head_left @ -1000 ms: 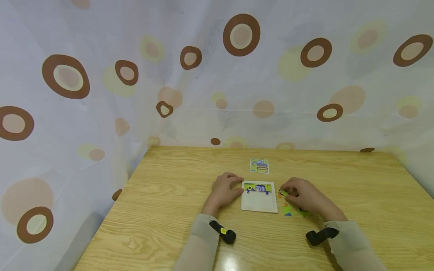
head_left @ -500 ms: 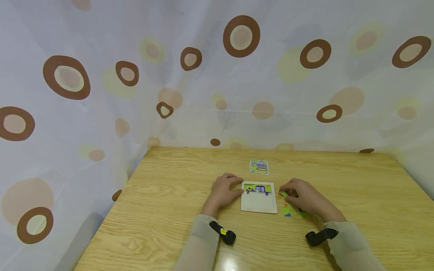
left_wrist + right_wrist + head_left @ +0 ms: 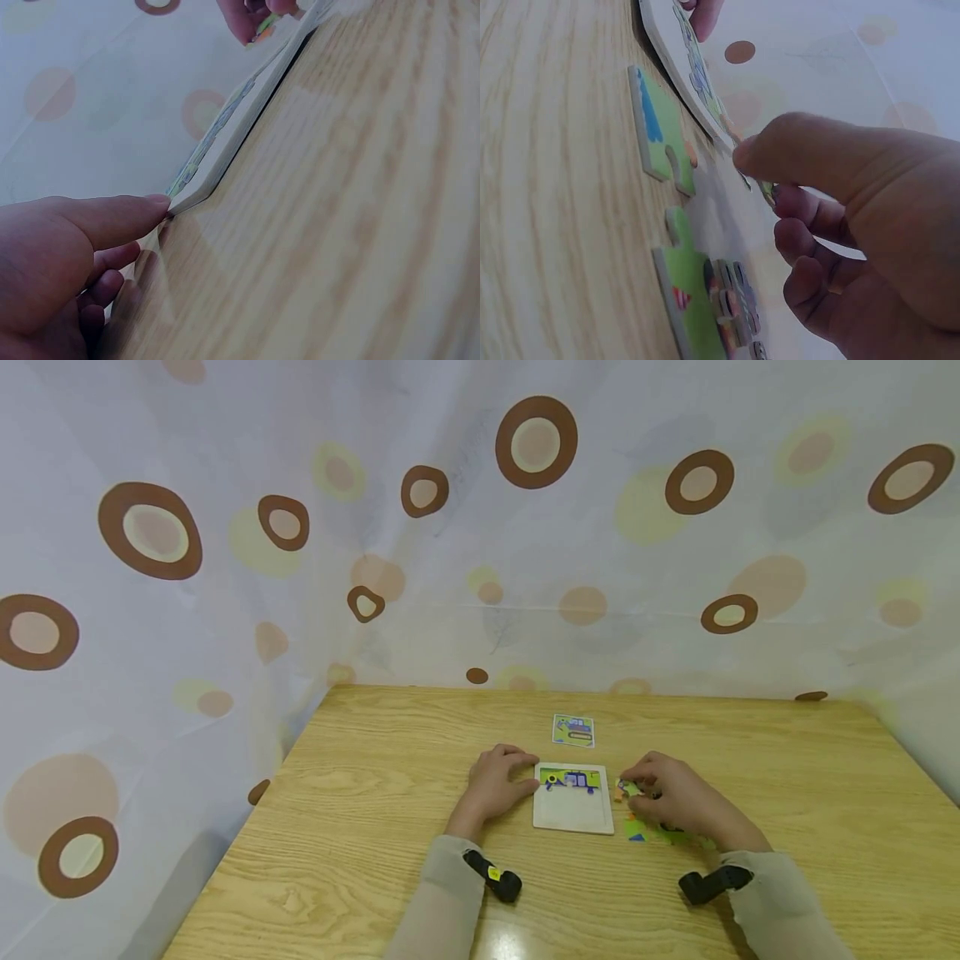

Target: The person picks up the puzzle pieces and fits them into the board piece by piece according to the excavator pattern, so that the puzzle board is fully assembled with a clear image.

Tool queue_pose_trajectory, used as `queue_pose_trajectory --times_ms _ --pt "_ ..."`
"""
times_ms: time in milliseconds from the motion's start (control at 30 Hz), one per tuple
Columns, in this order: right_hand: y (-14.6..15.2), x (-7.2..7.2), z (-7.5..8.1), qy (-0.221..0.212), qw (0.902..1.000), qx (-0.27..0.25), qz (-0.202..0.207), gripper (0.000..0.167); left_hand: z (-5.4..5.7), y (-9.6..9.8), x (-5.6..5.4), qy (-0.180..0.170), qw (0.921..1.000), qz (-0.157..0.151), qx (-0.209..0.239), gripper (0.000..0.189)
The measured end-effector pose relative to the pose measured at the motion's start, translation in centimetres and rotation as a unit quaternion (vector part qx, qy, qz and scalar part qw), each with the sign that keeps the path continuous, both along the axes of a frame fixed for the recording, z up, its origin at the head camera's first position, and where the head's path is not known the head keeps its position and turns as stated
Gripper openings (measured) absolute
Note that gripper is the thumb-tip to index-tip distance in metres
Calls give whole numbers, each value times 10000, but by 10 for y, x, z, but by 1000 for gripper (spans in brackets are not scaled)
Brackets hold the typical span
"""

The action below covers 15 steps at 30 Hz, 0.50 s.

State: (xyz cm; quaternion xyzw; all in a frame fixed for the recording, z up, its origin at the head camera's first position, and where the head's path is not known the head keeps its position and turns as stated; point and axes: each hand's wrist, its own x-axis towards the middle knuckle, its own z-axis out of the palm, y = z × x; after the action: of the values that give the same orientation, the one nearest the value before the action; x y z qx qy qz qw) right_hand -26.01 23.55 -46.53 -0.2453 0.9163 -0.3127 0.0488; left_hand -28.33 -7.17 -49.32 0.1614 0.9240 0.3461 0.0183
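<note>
Puzzle tray [image 3: 573,814] is sitting flat on the wooden table [image 3: 352,827], right between the person's 2 hands, closer to the left. The left hand [image 3: 495,783] is at the tray's left edge, thumb and index finger stretched toward it and spread apart, not wrapped round anything. In the left wrist view the thumb tip is touching a corner of the tray, and the other fingers are loosely bent below.

The right hand [image 3: 675,789] is just off the tray's right edge, pinching a puzzle piece [image 3: 628,787] between thumb and fingertips. Can't make out much of its picture since the fingers cover most of it, but some green and orange shows.

Inside the tray, a joined strip [image 3: 573,779] of green and blue-purple runs along the far edge, and the near part is bare off-white. More loose pieces [image 3: 660,127] lie on the table to the right of the tray, some partly under the right hand. I can see at least 2 green ones, plus a small overlapping bunch [image 3: 739,300] too blurry to count.

Beyond the tray, toward the table's far edge, there's a small picture card [image 3: 573,731] showing a blue vehicle on green.
</note>
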Motion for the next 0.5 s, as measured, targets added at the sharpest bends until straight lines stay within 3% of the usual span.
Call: queue_pose_trajectory --times_ms 200,500 --pt "1 1 1 280 9995 -13 122 28 -1 0 0 -5 10000 13 4 37" --pt "-3 1 3 203 9996 -147 90 33 -3 0 -1 66 10000 9 -71 37"
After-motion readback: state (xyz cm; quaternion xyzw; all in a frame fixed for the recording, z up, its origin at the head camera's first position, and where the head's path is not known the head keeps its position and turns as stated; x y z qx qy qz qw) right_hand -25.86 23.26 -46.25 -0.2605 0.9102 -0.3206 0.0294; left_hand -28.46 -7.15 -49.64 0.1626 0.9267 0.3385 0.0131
